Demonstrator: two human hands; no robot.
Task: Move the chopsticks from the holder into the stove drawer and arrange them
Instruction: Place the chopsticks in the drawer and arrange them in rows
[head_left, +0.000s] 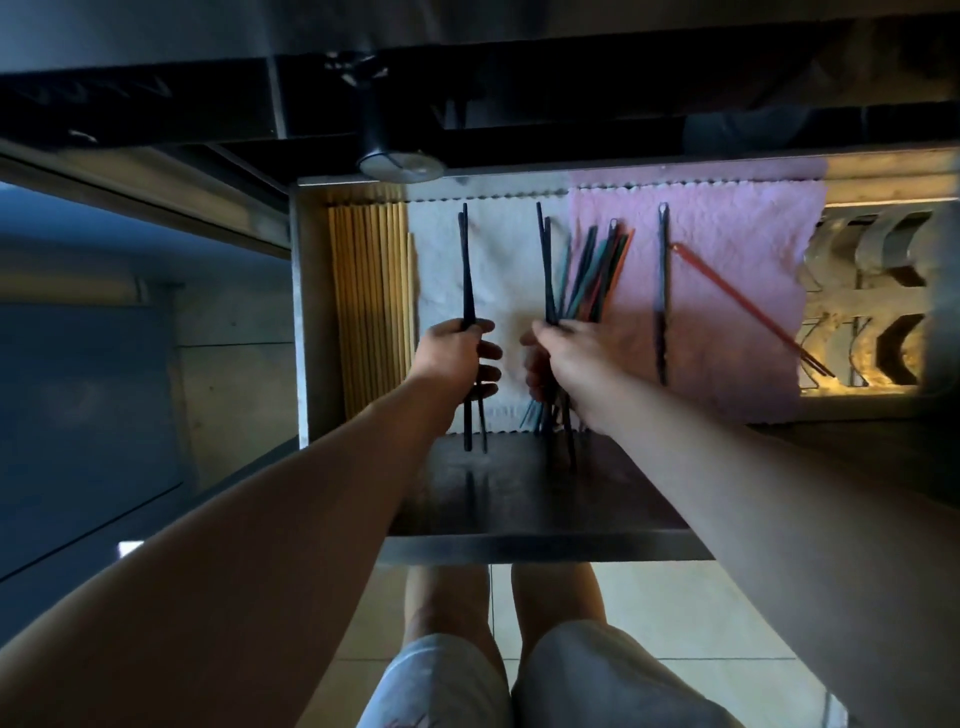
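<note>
We see both hands over the open drawer (310, 312); left hand (460, 353) has its fingers curled round a dark pair (466, 270), tips pointing to the drawer's back, held over the white cloth (498, 249); right hand (566, 364) is closed round a bundle (587, 275) of mixed colours, fanned out at the far end, over the seam between the white and pink cloth (727, 291).

Why, as we judge it: the bundle is the stock; the left hand has one matched pair split off, held parallel to the drawer sides so it can go down straight.

Task's things: a laid pair (662, 291) lies straight on the pink cloth; a red pair (743, 301) lies slantwise, its near end past the cloth's right edge and toward the rack (872, 291), so we think it needs straightening; bamboo sticks (369, 291) are packed in a row against the left wall; the holder is not in view.

Room: the bare strip of white cloth between the bamboo sticks and the bundle looks to us the open slot for the dark pair; more bare pink cloth between the bundle and the laid pair; the back wall is near the far tips, so we would lower, not push forward; the front lip sits just under the near ends of both handfuls.
</note>
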